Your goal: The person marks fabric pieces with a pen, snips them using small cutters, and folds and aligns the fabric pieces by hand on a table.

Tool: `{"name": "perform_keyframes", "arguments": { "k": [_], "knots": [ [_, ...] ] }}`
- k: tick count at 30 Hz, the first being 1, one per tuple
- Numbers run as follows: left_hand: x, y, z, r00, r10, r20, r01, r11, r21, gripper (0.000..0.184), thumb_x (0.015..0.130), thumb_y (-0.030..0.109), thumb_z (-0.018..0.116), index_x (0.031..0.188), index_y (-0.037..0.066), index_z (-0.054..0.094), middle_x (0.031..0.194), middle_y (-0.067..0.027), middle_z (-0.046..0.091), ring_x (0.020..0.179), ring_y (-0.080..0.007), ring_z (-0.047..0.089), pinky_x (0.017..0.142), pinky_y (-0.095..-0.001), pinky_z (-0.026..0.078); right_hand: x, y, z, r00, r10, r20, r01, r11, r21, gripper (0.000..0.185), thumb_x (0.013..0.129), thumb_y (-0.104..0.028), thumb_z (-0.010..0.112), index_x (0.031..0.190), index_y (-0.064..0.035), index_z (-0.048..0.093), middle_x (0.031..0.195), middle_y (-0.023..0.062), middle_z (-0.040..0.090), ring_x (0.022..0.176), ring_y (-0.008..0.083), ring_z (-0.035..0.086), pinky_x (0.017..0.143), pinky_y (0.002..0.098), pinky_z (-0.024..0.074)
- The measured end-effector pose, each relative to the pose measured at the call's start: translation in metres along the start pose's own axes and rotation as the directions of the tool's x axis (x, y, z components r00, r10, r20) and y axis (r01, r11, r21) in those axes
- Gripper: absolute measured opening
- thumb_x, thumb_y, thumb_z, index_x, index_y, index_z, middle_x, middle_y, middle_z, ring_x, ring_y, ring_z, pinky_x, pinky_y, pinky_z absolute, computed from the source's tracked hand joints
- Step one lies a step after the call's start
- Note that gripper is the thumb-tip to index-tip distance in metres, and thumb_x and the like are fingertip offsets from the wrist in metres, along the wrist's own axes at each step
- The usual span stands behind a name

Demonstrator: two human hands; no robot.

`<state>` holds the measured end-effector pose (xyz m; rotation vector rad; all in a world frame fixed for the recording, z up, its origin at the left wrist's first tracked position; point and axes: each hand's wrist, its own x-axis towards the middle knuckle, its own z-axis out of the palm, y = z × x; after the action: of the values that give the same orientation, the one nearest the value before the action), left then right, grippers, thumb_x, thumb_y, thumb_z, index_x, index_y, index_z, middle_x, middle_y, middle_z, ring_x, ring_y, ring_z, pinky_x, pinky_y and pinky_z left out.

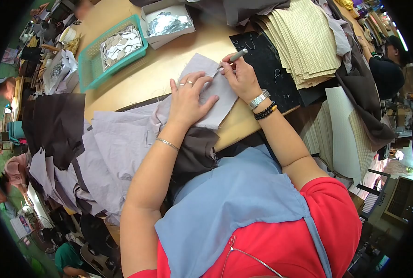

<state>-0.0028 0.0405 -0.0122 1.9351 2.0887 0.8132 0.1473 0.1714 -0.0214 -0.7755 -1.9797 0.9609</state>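
A piece of light grey fabric (pixel 218 104) lies on the wooden table before me, its upper corner pointing away. My left hand (pixel 191 99) rests flat on it with the fingers spread, rings on them. In my right hand (pixel 241 78) is a grey marker pen (pixel 238 55), its back end sticking out above the fingers. That hand sits at the fabric's right edge; the pen's tip is hidden by my fingers. More light grey fabric (pixel 118 143) is bunched to the left, and dark brown cloth (pixel 198 150) hangs below my left wrist.
A green plastic basket (pixel 90 83) holds pale cut pieces. Beside it, a white box (pixel 169 38) contains shiny metallic pieces. At the upper right, a stack of cream patterned sheets (pixel 303 44) overlaps black material (pixel 257 62). Other people work at the edges of view.
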Motion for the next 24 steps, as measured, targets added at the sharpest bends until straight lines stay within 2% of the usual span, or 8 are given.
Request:
{"name": "perform_keyframes", "arguments": {
  "k": [6,12,15,19,20,24],
  "knots": [
    [0.000,0.000,0.001,1.000,0.005,-0.003,-0.005,1.000,0.015,0.047,0.080,0.038,0.075,0.121,0.022,0.060,0.136,-0.0022,0.053,0.131,-0.0268,0.046,0.106,-0.0730,0.022,0.005,0.007,0.004,0.998,-0.029,-0.062,0.027,0.999,-0.028,0.008,0.097,-0.010,0.055,0.102,-0.0044,0.053,0.076,0.0119,0.063,0.066,0.0274,0.068,0.061,0.0372,0.0532],
    [-0.001,0.000,0.002,1.000,0.008,-0.007,-0.008,1.000,0.017,0.047,0.080,0.038,0.075,0.121,0.022,0.060,0.136,-0.0021,0.053,0.131,-0.0266,0.045,0.106,-0.0726,0.022,0.008,0.003,0.004,0.992,0.094,-0.082,-0.096,0.995,-0.020,0.012,0.098,-0.013,0.055,0.106,-0.0042,0.052,0.085,0.0112,0.063,0.067,0.0198,0.069,0.060,0.0324,0.0549],
    [-0.001,0.001,0.001,1.000,0.007,-0.014,-0.007,1.000,0.015,0.047,0.079,0.038,0.075,0.120,0.022,0.060,0.134,-0.0030,0.054,0.131,-0.0271,0.046,0.107,-0.0727,0.023,0.011,-0.004,-0.001,0.964,0.256,-0.073,-0.246,0.962,0.119,0.015,0.100,-0.017,0.055,0.108,-0.0050,0.052,0.088,0.0080,0.063,0.071,0.0159,0.070,0.061,0.0286,0.0565],
    [0.000,0.002,-0.001,1.000,-0.002,-0.006,0.002,1.000,0.000,0.047,0.078,0.037,0.076,0.120,0.022,0.061,0.134,-0.0034,0.055,0.130,-0.0272,0.046,0.107,-0.0726,0.023,-0.001,0.006,-0.003,0.983,0.180,0.026,-0.178,0.927,0.330,0.015,0.101,-0.016,0.055,0.112,-0.0069,0.051,0.096,0.0026,0.065,0.080,0.0100,0.069,0.065,0.0227,0.0575],
    [0.000,0.001,-0.001,1.000,-0.001,-0.011,0.001,1.000,0.003,0.047,0.078,0.037,0.076,0.120,0.021,0.061,0.133,-0.0034,0.055,0.130,-0.0272,0.046,0.107,-0.0727,0.023,-0.003,0.006,-0.004,0.984,0.169,0.063,-0.180,0.925,0.335,0.018,0.099,-0.016,0.058,0.110,-0.0032,0.053,0.096,0.0061,0.067,0.083,0.0139,0.071,0.070,0.0268,0.0578],
    [0.000,0.001,0.001,1.000,0.006,-0.027,-0.006,1.000,0.006,0.048,0.077,0.036,0.076,0.120,0.021,0.061,0.133,-0.0034,0.055,0.130,-0.0271,0.046,0.106,-0.0730,0.023,-0.007,0.003,-0.006,0.987,0.119,0.105,-0.144,0.950,0.276,0.016,0.098,-0.013,0.059,0.108,-0.0015,0.055,0.093,0.0059,0.067,0.083,0.0125,0.069,0.074,0.0264,0.0570]
  ]
}}
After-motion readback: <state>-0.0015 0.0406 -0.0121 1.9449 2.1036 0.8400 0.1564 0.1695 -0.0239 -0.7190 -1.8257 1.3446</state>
